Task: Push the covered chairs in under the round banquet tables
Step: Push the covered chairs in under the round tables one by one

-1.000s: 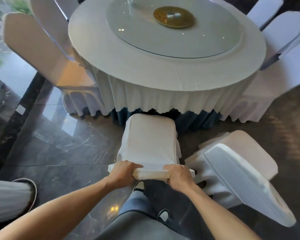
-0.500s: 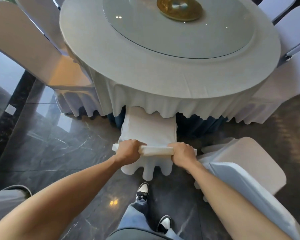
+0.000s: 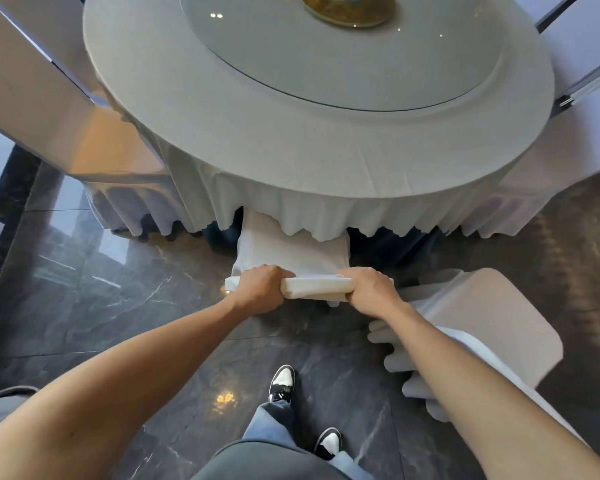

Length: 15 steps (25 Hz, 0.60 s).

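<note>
Dark marble floor spreads under a round banquet bench draped in a pale skirted cloth, with a glass turntable on top. Covered chairs stand tucked at far left and far right. The covered chair in hand sits at the near edge, its seat partly under the hanging skirt. Left hand and right hand each hold a clenched grip on the chair's top rail. Pushing straight and evenly with both arms should keep it square; the skirt may bunch on the seat. Another covered chair waits near right, just beside the right forearm, well clear of the path.
</note>
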### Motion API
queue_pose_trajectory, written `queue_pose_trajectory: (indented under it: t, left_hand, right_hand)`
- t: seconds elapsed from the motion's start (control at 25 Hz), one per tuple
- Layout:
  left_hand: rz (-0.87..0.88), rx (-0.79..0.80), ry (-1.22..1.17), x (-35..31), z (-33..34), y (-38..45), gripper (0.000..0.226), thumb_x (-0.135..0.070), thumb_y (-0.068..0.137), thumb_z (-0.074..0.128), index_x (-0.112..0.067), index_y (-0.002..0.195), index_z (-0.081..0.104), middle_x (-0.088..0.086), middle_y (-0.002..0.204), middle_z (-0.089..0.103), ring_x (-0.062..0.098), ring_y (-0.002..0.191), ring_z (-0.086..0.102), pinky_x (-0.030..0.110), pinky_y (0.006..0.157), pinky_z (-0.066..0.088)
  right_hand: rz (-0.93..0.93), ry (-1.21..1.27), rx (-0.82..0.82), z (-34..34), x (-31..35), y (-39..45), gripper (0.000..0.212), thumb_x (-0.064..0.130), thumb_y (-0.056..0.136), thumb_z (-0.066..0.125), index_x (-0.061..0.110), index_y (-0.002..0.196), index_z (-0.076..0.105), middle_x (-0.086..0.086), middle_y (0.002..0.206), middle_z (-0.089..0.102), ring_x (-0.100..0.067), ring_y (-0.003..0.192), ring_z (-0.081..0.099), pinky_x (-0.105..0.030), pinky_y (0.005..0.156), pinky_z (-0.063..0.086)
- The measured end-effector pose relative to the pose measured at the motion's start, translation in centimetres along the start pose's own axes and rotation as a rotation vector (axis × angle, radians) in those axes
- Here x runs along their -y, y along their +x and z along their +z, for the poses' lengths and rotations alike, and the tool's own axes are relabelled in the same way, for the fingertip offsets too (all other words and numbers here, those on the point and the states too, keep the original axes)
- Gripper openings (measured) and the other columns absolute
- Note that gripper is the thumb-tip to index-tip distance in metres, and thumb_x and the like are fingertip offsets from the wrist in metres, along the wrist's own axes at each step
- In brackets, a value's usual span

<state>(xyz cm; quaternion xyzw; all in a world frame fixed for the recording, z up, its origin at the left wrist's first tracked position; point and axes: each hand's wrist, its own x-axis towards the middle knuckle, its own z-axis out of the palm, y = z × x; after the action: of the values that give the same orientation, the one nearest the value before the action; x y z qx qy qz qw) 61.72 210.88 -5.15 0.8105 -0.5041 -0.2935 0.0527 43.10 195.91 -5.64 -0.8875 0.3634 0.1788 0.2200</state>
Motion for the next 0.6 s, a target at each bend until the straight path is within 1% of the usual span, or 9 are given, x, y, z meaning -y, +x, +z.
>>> queue_pose_trajectory:
  t: [0.08, 0.16, 0.2, 0.28, 0.32, 0.4, 0.48, 0.56, 0.6]
  left_hand:
    - [0.027, 0.054, 0.014, -0.9, 0.0, 0.4, 0.028, -0.008, 0.07, 0.058, -0.032, 0.085, 0.06, -0.008, 0.075, 0.058, 0.022, 0.075, 0.058, 0.029, 0.058, 0.037]
    - [0.042, 0.061, 0.028, -2.3, 0.0, 0.7, 0.033, -0.012, 0.073, 0.061, -0.029, 0.101, 0.063, -0.005, 0.086, 0.063, 0.024, 0.085, 0.062, 0.03, 0.063, 0.038]
    - [0.044, 0.046, 0.039, -3.3, 0.2, 0.9, 0.04, -0.016, 0.073, 0.062, -0.029, 0.111, 0.063, -0.003, 0.093, 0.066, 0.024, 0.088, 0.063, 0.03, 0.064, 0.039]
    - [0.085, 0.006, 0.076, -6.8, 1.0, 1.2, 0.051, -0.025, 0.075, 0.064, -0.03, 0.126, 0.058, -0.001, 0.106, 0.069, 0.024, 0.093, 0.064, 0.032, 0.069, 0.046]
    - [0.129, -0.023, 0.085, -8.9, 1.4, 1.4, 0.054, -0.027, 0.077, 0.064, -0.03, 0.131, 0.055, 0.0, 0.112, 0.069, 0.025, 0.096, 0.064, 0.033, 0.075, 0.049]
    - [0.236, -0.056, 0.068, -13.7, 2.7, 1.6, 0.063, -0.029, 0.08, 0.064, -0.029, 0.141, 0.047, 0.002, 0.123, 0.066, 0.026, 0.105, 0.063, 0.037, 0.086, 0.049]
    - [0.332, -0.043, 0.05, -19.2, 4.5, 1.6, 0.073, -0.028, 0.081, 0.065, -0.025, 0.148, 0.037, 0.004, 0.137, 0.058, 0.026, 0.116, 0.059, 0.038, 0.095, 0.046]
    - [0.394, -0.01, 0.052, -23.8, 6.7, 1.5, 0.081, -0.027, 0.081, 0.068, -0.022, 0.152, 0.029, 0.006, 0.149, 0.046, 0.026, 0.13, 0.049, 0.038, 0.104, 0.041]
    - [0.417, 0.007, 0.075, -26.2, 8.1, 1.4, 0.086, -0.028, 0.081, 0.07, -0.023, 0.154, 0.025, 0.007, 0.153, 0.039, 0.027, 0.138, 0.04, 0.039, 0.109, 0.037]
  right_hand:
    - [0.01, 0.049, -0.022, 0.0, -0.8, -0.7, 0.033, 0.018, 0.074, 0.066, 0.036, 0.102, 0.061, 0.005, 0.097, 0.065, -0.022, 0.092, 0.06, -0.043, 0.077, 0.052]
    - [0.011, 0.101, -0.062, -0.1, -1.8, -1.7, 0.039, 0.018, 0.077, 0.066, 0.035, 0.111, 0.058, 0.005, 0.105, 0.062, -0.021, 0.096, 0.058, -0.042, 0.079, 0.052]
    - [0.012, 0.135, -0.076, -0.2, -2.5, -2.2, 0.042, 0.018, 0.08, 0.065, 0.033, 0.118, 0.056, 0.004, 0.111, 0.061, -0.021, 0.1, 0.057, -0.041, 0.081, 0.052]
    - [0.045, 0.213, -0.106, -0.7, -4.5, -4.3, 0.049, 0.02, 0.086, 0.063, 0.029, 0.133, 0.05, 0.003, 0.127, 0.056, -0.021, 0.109, 0.055, -0.039, 0.088, 0.051]
    - [0.065, 0.238, -0.127, -1.0, -5.8, -5.3, 0.051, 0.022, 0.089, 0.062, 0.028, 0.138, 0.047, 0.003, 0.135, 0.053, -0.021, 0.116, 0.054, -0.04, 0.092, 0.05]
    - [0.121, 0.247, -0.173, -1.5, -8.9, -7.9, 0.055, 0.024, 0.092, 0.061, 0.025, 0.143, 0.043, 0.002, 0.146, 0.047, -0.023, 0.127, 0.049, -0.04, 0.101, 0.046]
    - [0.194, 0.228, -0.222, -1.7, -13.0, -11.7, 0.058, 0.026, 0.092, 0.061, 0.023, 0.147, 0.04, -0.001, 0.152, 0.041, -0.024, 0.135, 0.043, -0.039, 0.107, 0.04]
    - [0.242, 0.207, -0.27, -1.9, -16.8, -15.4, 0.062, 0.03, 0.092, 0.062, 0.021, 0.148, 0.037, -0.004, 0.155, 0.036, -0.026, 0.138, 0.038, -0.04, 0.112, 0.036]
    - [0.268, 0.205, -0.294, -2.0, -18.8, -17.4, 0.064, 0.033, 0.092, 0.062, 0.02, 0.149, 0.035, -0.006, 0.156, 0.034, -0.027, 0.14, 0.035, -0.04, 0.114, 0.033]
